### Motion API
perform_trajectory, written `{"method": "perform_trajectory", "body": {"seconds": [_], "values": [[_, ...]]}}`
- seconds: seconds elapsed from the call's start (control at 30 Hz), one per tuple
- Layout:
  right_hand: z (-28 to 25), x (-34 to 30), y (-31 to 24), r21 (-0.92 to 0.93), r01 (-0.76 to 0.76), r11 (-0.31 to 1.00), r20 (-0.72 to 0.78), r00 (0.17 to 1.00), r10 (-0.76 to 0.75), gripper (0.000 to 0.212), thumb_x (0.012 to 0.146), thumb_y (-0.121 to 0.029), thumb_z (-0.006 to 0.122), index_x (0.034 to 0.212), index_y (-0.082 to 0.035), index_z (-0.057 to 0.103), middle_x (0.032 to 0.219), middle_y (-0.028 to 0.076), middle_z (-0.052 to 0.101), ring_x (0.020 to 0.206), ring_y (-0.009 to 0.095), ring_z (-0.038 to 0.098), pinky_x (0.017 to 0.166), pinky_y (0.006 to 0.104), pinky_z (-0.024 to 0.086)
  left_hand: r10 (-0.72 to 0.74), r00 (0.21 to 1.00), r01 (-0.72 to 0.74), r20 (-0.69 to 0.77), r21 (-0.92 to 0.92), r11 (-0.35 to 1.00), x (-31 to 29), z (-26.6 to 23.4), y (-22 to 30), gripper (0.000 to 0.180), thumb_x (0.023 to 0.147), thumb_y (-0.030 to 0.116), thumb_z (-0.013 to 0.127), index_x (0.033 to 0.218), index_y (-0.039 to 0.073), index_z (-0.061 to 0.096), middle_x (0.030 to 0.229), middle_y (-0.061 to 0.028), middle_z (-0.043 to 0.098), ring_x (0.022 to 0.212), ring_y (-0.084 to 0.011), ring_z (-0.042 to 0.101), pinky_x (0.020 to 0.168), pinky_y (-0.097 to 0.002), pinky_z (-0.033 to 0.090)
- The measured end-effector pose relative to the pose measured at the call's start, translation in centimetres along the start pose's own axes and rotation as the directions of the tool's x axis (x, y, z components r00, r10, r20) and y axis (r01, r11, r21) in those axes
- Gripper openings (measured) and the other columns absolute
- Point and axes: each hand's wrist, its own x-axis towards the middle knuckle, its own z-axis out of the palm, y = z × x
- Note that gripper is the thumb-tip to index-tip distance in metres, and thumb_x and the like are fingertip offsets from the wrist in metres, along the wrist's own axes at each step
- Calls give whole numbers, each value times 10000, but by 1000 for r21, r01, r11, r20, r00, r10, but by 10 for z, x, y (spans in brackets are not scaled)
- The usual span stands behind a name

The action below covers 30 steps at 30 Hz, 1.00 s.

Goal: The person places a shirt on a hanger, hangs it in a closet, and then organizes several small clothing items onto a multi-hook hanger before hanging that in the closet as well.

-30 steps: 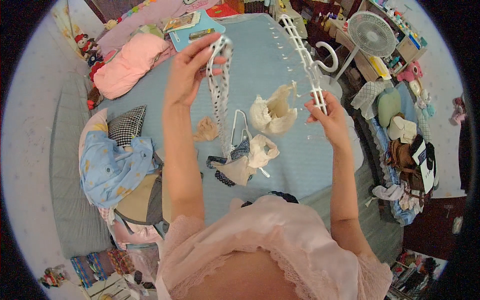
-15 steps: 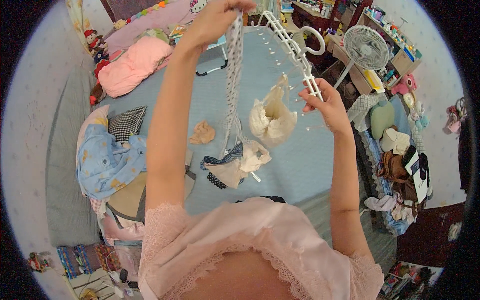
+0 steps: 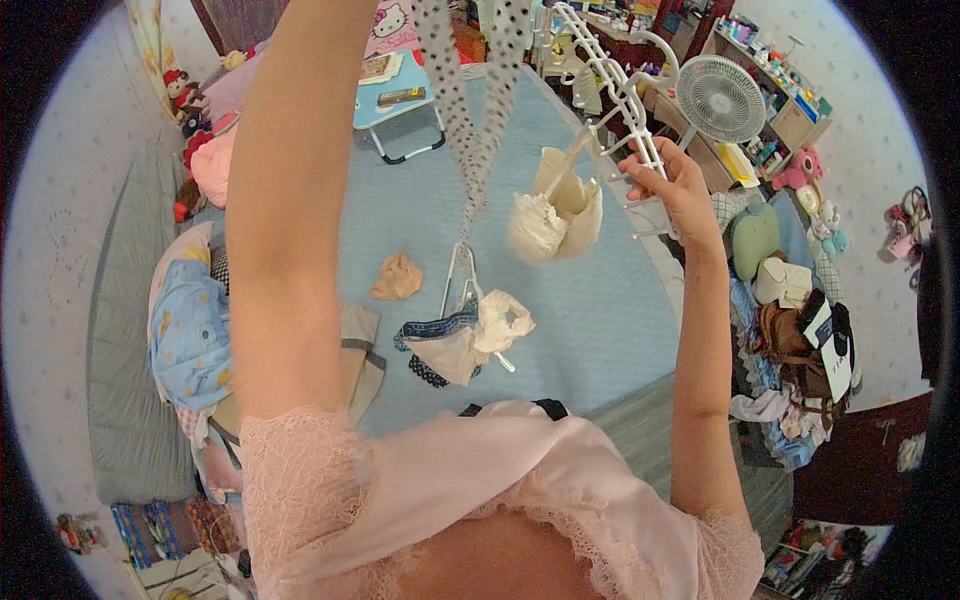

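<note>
Head view, and here's the spotted cloth, hung long axis up and down, right in the gap between the two arms! It drops from the upper edge in two strands, pinching together above the bed, its blurred tail around the top of a small hanger; whether they touch, I can't call it. The left arm runs up just beside it, clearly the nearer arm, but the left hand is beyond the upper edge, so its grip can't be told. Over to the right hand, well apart from the cloth: fingers clamped on the near end of the white rack, which slants up and leftward, so its far end sits near the cloth's right strand in the picture, depth unclear. A cream garment hangs under the rack, between hand and cloth. Below, small clothes lie about the small hanger, a beige cloth off to their left. And lettering? Dark print shows on a white card out right; none that I can make out on cloth or rack.
</note>
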Motion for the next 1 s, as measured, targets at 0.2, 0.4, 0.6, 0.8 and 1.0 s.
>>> {"method": "perform_trajectory", "body": {"seconds": [0.2, 0.4, 0.6, 0.8, 1.0], "values": [[3, 2, 0, 11, 16, 1000, -4, 1000, -16, 303, 795, -148, 608, 1042, -14, 494, 855, 56, 592, 586, 60, 533, 562, 187, 446, -90, 951, -68, 297, 483, 873, -63, 35, -59, 347, 781, 372, 561, 808, 35, 640, 737, -145, 639, 674, -270, 613, 656, -383, 470], [-1, 5, 10, -7, 15, 1000, -27, 1000, -15, 254, 789, -91, 596, 1009, 2, 510, 846, 44, 568, 630, 89, 552, 580, 219, 466, -424, 625, 424, 656, 171, 890, -141, 57, -72, 263, 861, 222, 472, 960, 37, 630, 889, -20, 622, 835, -107, 540, 782, -256, 413], [-1, 2, 8, -34, -24, 999, -24, 999, 23, 258, 780, -99, 610, 997, 0, 510, 831, 41, 562, 612, 89, 546, 564, 224, 461, -455, 578, 740, 678, -201, 642, -171, 50, -73, 308, 879, 301, 459, 995, 72, 629, 932, -19, 612, 741, -74, 525, 679, -230, 419], [0, -2, 7, -28, -13, 1000, 8, 1000, 14, 253, 775, -96, 613, 986, -2, 509, 820, 44, 564, 606, 88, 547, 566, 228, 469, -557, 602, 779, 572, -266, 568, -192, 61, -50, 336, 868, 365, 494, 1045, 105, 614, 885, 10, 616, 659, -59, 514, 600, -228, 409], [7, -6, 5, -43, -31, 999, 31, 999, 32, 246, 784, -95, 602, 995, -10, 506, 829, 44, 580, 594, 79, 545, 563, 219, 469, -527, 772, 618, 355, -225, 753, -205, 82, -63, 291, 820, 322, 560, 916, 63, 651, 688, -21, 617, 544, -82, 585, 531, -224, 433]]}}
